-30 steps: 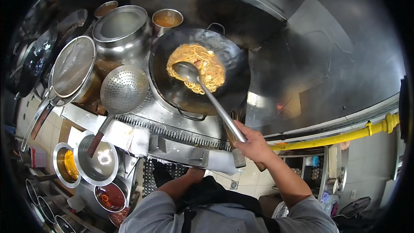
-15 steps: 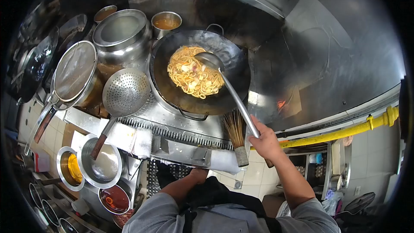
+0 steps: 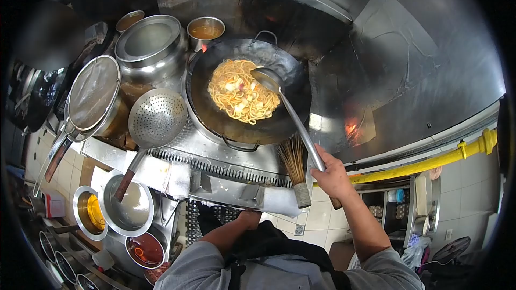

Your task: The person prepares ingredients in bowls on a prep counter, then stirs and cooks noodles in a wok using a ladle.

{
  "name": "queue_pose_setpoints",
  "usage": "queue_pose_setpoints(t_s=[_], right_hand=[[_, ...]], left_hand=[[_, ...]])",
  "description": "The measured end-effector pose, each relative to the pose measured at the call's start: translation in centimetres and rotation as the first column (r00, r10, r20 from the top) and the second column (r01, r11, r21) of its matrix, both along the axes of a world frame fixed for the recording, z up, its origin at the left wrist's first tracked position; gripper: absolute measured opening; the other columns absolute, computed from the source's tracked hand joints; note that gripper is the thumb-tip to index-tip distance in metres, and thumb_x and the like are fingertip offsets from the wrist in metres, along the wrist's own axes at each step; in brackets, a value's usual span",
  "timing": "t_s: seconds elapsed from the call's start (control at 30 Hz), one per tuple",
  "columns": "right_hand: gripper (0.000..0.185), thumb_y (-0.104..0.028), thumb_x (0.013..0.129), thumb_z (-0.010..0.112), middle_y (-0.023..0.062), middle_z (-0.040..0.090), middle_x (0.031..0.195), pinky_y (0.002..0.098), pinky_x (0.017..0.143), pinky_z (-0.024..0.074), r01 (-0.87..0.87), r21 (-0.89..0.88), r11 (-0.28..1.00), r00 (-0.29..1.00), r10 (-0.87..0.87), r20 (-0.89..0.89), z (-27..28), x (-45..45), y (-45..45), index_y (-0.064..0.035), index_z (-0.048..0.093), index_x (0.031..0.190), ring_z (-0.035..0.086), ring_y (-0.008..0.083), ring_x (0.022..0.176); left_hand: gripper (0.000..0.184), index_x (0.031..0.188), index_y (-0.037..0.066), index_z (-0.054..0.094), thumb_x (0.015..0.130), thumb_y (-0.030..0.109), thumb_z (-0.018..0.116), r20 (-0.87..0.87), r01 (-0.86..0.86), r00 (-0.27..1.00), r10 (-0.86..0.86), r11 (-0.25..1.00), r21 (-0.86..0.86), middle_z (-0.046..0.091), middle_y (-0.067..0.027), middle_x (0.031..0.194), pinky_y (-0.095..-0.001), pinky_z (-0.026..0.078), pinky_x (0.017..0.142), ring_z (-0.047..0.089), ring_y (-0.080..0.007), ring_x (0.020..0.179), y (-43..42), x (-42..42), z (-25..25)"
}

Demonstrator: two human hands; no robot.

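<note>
My right hand [image 3: 331, 176] is closed around the handle of a long metal ladle [image 3: 296, 115]. The ladle's bowl rests at the right edge of a heap of thick noodles [image 3: 244, 92] with pale pieces mixed in. The noodles lie in a dark two-handled wok [image 3: 215, 129] on the stove. My left hand [image 3: 249, 219] is low at the stove's front edge, near a white folded cloth [image 3: 280, 201]; its fingers are hidden from view. A bamboo wok brush [image 3: 293, 164] stands bristles up just left of my right hand.
Left of the wok are a perforated skimmer [image 3: 158, 118], a fine mesh strainer [image 3: 94, 93] and a lidded metal pot [image 3: 148, 40]. Behind it stands a small pot of brown liquid [image 3: 206, 30]. Bowls of yellow liquid [image 3: 95, 213] and red sauce [image 3: 145, 248] sit lower left. A yellow pipe [image 3: 424, 167] runs right.
The ladle's bowl has shifted slightly right, uncovering more noodles. A small flame now shows at the wok's back left, and the orange glow on the right wall is larger. A dark blur appears upper left.
</note>
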State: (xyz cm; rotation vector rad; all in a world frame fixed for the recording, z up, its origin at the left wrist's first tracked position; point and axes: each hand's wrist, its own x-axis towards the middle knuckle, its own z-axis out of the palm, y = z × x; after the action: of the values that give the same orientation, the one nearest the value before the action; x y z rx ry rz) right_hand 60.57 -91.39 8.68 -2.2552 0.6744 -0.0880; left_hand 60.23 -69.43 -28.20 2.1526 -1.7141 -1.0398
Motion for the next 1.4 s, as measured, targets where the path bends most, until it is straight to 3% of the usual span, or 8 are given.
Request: queue_pose_setpoints(t_s=[0.6, 0.7, 0.77, 1.0, 1.13, 1.2, 1.33, 1.4], right_hand=[[0.066, -0.006, 0.082, 0.064, 0.0217, 0.058, 0.134, 0.0303, 0.101, 0.0431, -0.037, -0.104, 0.994, 0.994, 0.026, -0.11, 0.6, 3.6, 2.1, -0.0013, 0.043, 0.144, 0.059, 0.0236, 0.117], [0.065, -0.011, 0.082, 0.064, 0.0246, 0.061, 0.127, 0.0324, 0.098, 0.0452, 0.212, 0.232, 0.949, 0.941, -0.135, -0.31, 0.6, 4.1, 2.2, -0.0031, 0.044, 0.143, 0.062, 0.0302, 0.116], [0.066, -0.011, 0.082, 0.065, 0.0244, 0.061, 0.129, 0.0306, 0.098, 0.045, -0.007, -0.007, 1.0, 0.992, 0.007, -0.123, -0.5, 4.9, 1.2, 0.0, 0.043, 0.143, 0.062, 0.0258, 0.116], [0.065, -0.009, 0.082, 0.063, 0.0237, 0.055, 0.137, 0.0307, 0.103, 0.0418, 0.033, 0.194, 0.981, 0.999, -0.027, -0.03, -3.2, 7.7, 0.7, 0.0063, 0.042, 0.141, 0.058, 0.0308, 0.123], [0.067, -0.009, 0.081, 0.066, 0.0244, 0.057, 0.134, 0.0289, 0.099, 0.0443, -0.044, 0.013, 0.999, 0.999, 0.043, 0.03, -3.6, 8.9, 0.5, 0.0043, 0.042, 0.142, 0.06, 0.0253, 0.119], [0.068, -0.002, 0.084, 0.064, 0.0052, 0.061, 0.076, 0.0276, 0.051, 0.0475, 0.014, 0.313, 0.95, 1.0, -0.005, -0.029, -3.0, 10.4, 0.5, -0.0059, 0.04, 0.148, 0.056, 0.0107, 0.056], [0.068, -0.006, 0.081, 0.066, 0.0165, 0.067, 0.115, 0.032, 0.086, 0.0519, -0.117, -0.296, 0.948, 0.993, 0.121, -0.003, -2.6, 11.2, 1.9, -0.0039, 0.043, 0.145, 0.066, 0.0208, 0.093], [0.067, -0.007, 0.081, 0.067, 0.0171, 0.062, 0.126, 0.0321, 0.094, 0.0477, -0.119, -0.134, 0.984, 0.993, 0.12, 0.003, -2.7, 11.4, 2.0, -0.0043, 0.044, 0.144, 0.064, 0.0231, 0.105]], left_hand=[[0.072, 0.143, -0.004, 0.038, 0.078, 0.02, 0.059, 0.063, 0.073, 0.995, -0.077, 0.996, 0.05, 0.033, -0.0271, 0.152, -0.0508, 0.023, 0.118, 0.031, -0.0397, 0.143, -0.2, 0.5, 1.9], [0.071, 0.141, -0.004, 0.039, 0.078, 0.021, 0.059, -0.016, 0.065, 0.998, -0.065, 0.996, 0.061, 0.032, -0.0274, 0.152, -0.051, 0.022, 0.118, 0.029, -0.0419, 0.143, -0.1, 0.5, 1.3], [0.07, 0.141, -0.004, 0.04, 0.078, 0.021, 0.06, -0.018, 0.053, 0.999, -0.051, 0.997, 0.064, 0.033, -0.0276, 0.152, -0.0512, 0.022, 0.118, 0.029, -0.0422, 0.143, 0.1, 0.5, 1.4], [0.079, 0.148, -0.004, 0.028, 0.079, 0.02, 0.058, -0.114, 0.071, 0.992, -0.054, 0.986, 0.149, 0.03, -0.0263, 0.154, -0.0462, 0.024, 0.119, 0.026, -0.0407, 0.144, 0.3, 1.8, 6.6], [0.075, 0.148, -0.004, 0.029, 0.08, 0.018, 0.055, -0.157, 0.025, 0.988, -0.015, 0.998, 0.06, 0.031, -0.0254, 0.153, -0.0462, 0.021, 0.12, 0.027, -0.0386, 0.145, 2.7, 1.3, 7.2], [0.069, 0.146, 0.001, 0.034, 0.084, 0.022, 0.057, -0.043, 0.008, 0.999, -0.013, 0.994, -0.11, 0.039, -0.0241, 0.149, -0.0488, 0.025, 0.118, 0.035, -0.0394, 0.14, 3.2, 0.6, 5.8], [0.069, 0.148, -0.003, 0.031, 0.084, 0.014, 0.051, -0.09, 0.039, 0.995, -0.046, 0.996, -0.08, 0.029, -0.0246, 0.155, -0.0455, 0.024, 0.119, 0.029, -0.0358, 0.144, 1.8, 0.5, 5.1], [0.058, 0.141, 0.003, 0.042, 0.085, 0.016, 0.052, 0.037, 0.009, 0.999, -0.005, 0.995, -0.102, 0.044, -0.0232, 0.146, -0.049, 0.029, 0.115, 0.041, -0.0386, 0.136, 0.8, -0.1, 1.8]])
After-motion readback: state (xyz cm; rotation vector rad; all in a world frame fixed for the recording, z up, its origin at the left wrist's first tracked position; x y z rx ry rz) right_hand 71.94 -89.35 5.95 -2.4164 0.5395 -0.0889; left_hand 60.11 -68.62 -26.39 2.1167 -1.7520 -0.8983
